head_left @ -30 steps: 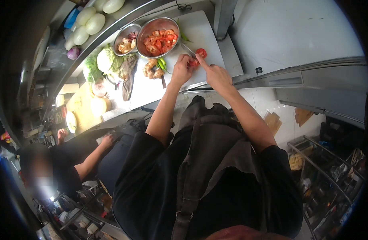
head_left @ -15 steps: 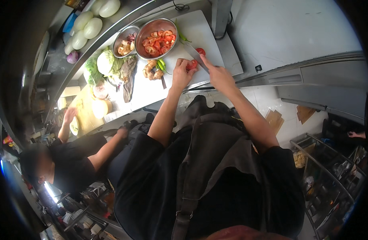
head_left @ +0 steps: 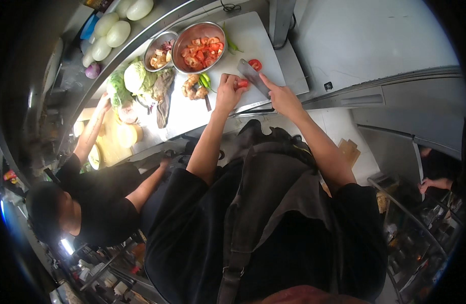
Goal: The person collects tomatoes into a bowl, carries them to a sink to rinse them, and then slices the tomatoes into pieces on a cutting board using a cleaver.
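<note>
On the white cutting board [head_left: 263, 48], my left hand [head_left: 228, 92] is closed on a piece of tomato [head_left: 242, 83]. My right hand [head_left: 284, 100] grips a kitchen knife [head_left: 254, 77], its index finger stretched along the blade. The blade lies just right of the tomato piece, slightly apart from it. A halved tomato [head_left: 254, 64] rests cut side up beyond the blade. Left of these stands a steel bowl [head_left: 174, 60] of cut tomatoes. Ginger [head_left: 193, 90] and green chillies [head_left: 205, 81] lie near my left hand; more green chillies [head_left: 233, 45] are by the bowl.
A smaller steel bowl [head_left: 147, 57] holds chopped pieces. Cabbage [head_left: 136, 77] and wilted leaves [head_left: 163, 91] lie further left. Peeled onions [head_left: 118, 34] sit on the shelf above. A co-worker [head_left: 98, 197] stands at left; another person's hand [head_left: 434, 185] holds an open door's edge at right.
The knife has shifted right, away from the tomato piece, and its blade shows broader. The co-worker's arm has reached forward to the cabbage. At right, a door has swung open.
</note>
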A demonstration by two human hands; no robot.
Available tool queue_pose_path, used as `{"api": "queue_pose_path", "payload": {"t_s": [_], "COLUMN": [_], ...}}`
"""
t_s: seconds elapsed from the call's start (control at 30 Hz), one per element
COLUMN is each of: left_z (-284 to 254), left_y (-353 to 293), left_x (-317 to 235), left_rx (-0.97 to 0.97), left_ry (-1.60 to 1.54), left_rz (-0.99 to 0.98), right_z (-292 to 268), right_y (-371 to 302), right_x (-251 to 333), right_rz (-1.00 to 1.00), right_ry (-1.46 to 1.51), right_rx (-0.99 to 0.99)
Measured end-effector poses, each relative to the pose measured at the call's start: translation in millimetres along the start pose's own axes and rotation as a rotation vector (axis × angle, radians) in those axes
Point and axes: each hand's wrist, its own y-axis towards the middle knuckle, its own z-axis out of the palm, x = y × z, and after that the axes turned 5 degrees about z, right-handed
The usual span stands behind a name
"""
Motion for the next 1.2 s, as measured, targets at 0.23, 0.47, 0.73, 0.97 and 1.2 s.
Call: {"api": "queue_pose_path", "payload": {"t_s": [0.23,0.47,0.73,0.97,1.2], "left_z": [-1.6,6.8,12.6,13.4,27.4], "left_y": [0.4,-1.1,-2.2,5.9,55.9], "left_x": [5.8,7.5,3.0,6.4,-19.6], "left_rx": [-0.006,-0.060,-0.078,-0.255,-0.251], "left_ry": [-0.039,-0.001,0.000,-0.034,0.404], "left_rz": [-0.058,-0.068,-0.071,-0.120,0.324], "right_z": [-22.0,-19.7,5.5,10.1,-13.3], "right_y": [-9.6,-23.3,-13.2,-0.6,1.6], "right_x": [47.8,58.2,46.9,18.5,8.6], "right_rz": [0.039,0.007,0.044,0.026,0.112], "right_ry": [-0.104,-0.141,-0.132,0.177,0.324], "right_rx": [0.080,0.002,0.039,0.020,-0.301]}}
